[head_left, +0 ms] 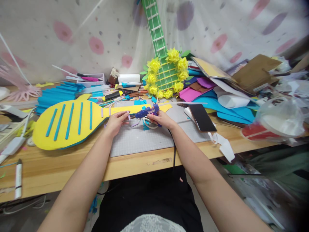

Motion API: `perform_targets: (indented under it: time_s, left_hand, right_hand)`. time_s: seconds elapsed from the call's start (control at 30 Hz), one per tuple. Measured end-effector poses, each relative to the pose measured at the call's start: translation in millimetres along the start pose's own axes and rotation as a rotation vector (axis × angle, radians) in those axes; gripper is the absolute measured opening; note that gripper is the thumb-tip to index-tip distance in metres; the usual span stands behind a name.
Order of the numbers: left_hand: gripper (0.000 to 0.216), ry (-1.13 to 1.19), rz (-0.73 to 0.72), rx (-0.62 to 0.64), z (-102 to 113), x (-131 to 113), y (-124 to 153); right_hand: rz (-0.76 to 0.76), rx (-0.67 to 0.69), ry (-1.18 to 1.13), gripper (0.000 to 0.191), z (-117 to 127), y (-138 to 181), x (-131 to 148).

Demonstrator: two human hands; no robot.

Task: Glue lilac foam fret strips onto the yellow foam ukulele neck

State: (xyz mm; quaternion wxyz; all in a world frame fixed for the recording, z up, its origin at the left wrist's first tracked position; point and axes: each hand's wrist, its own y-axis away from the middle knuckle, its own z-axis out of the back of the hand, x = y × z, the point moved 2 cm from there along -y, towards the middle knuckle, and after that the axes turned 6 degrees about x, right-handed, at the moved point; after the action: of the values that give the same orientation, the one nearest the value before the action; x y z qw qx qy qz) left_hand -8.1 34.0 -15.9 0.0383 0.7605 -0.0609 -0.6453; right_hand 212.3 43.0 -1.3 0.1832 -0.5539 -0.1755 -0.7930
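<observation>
Just in front of the yellow guitar-shaped piece (64, 129), on the person's side of its neck (120, 109), both hands work over a grey cutting mat (135, 145) on the wooden desk (142, 167). The left grip (117, 121) is pinched nearly closed, with thumb and fingertips on a short lilac strip (128, 115) close to the neck. The right grip (163, 118) is curled around a blue glue gun (145, 112), its nozzle turned toward that strip; whether any glue is coming out is too small to tell.

The yellow piece lies with its rounded body left of the hands and its neck running rightward beyond them. Five teal bars (70, 120) sit on the body, and that part looks done. Two lilac strips (109, 111) lie across the neck at the end next to the body; farther along it looks bare, though the hands and glue gun hide some of it. The strip work seems at an early stage, with most of the neck left. Another lilac strip (135, 124) lies loose in front of the neck.

Behind the yellow piece's neck, a green stringed piece (166, 74) with white crossbars and yellow flowers looks far more complete.
</observation>
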Motion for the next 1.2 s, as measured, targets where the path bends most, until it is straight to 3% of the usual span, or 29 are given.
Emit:
perform_targets:
  time_s: [0.53, 1.2]
  left_hand:
    - [0.045, -0.058, 0.0, 0.044, -0.2, 2.5, -1.2]
    - [0.043, -0.11, 0.001, 0.071, -2.8, 3.0, -0.3]
  right_hand:
    - [0.042, 0.013, 0.039, 0.045, 0.4, -2.4, -3.9]
    - [0.081, -0.103, 0.048, 0.039, 2.4, -5.8, -4.9]
